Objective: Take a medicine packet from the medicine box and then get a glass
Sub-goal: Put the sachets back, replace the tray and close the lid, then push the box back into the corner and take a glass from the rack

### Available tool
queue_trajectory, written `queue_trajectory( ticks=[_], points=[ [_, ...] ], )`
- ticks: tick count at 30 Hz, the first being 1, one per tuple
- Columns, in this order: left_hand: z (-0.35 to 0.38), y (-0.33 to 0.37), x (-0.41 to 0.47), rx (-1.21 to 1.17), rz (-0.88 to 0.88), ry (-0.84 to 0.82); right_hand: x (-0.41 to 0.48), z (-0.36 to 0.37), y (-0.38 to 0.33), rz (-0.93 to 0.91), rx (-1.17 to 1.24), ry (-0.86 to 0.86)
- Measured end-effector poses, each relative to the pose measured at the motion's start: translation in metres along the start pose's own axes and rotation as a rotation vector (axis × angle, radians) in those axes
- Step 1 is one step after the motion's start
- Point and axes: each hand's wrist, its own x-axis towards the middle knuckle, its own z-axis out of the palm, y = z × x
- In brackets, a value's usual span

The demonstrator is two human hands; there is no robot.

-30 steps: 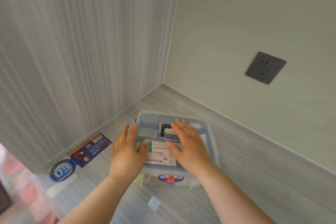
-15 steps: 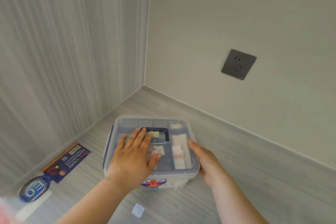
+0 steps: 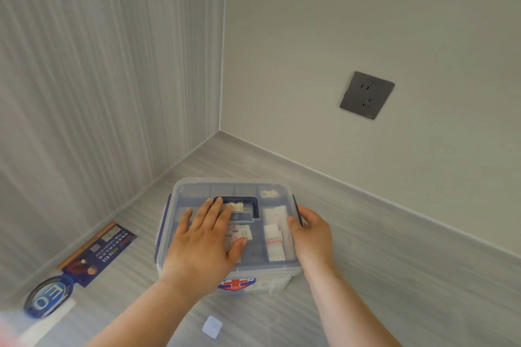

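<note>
A clear plastic medicine box [image 3: 197,191] with a dark blue handle and a red cross sticker sits on the grey shelf, its lid closed. White medicine packets [image 3: 273,236] show through the lid. My left hand [image 3: 203,245] lies flat on the lid with fingers spread, fingertips at the handle. My right hand [image 3: 310,234] grips the box's right side at the blue latch, thumb on the lid's edge. No glass is in view.
The box stands in a corner between a striped left wall and a plain back wall with a grey power socket [image 3: 366,95]. A dark blue leaflet [image 3: 98,251] and a round blue sticker [image 3: 46,297] lie to the left. A small white square [image 3: 212,326] lies in front.
My right hand slid off the lid to the box's right side and now grips the latch. My left hand stays flat on the lid. The camera view shifted a little.
</note>
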Motion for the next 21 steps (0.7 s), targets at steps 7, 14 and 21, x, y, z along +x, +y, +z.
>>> queue_trajectory(
  ticks=[7, 14, 21],
  points=[
    [-0.009, -0.014, -0.002, -0.253, -0.026, 0.115, -0.019, -0.009, 0.007, 0.079, 0.141, -0.012],
    [-0.013, -0.042, -0.009, -0.481, -0.279, 0.154, -0.050, 0.001, 0.019, 0.065, 0.273, -0.053],
    [-0.018, -0.041, -0.016, -0.293, 0.129, 0.094, 0.002, 0.017, -0.001, 0.072, 0.238, -0.163]
  ],
)
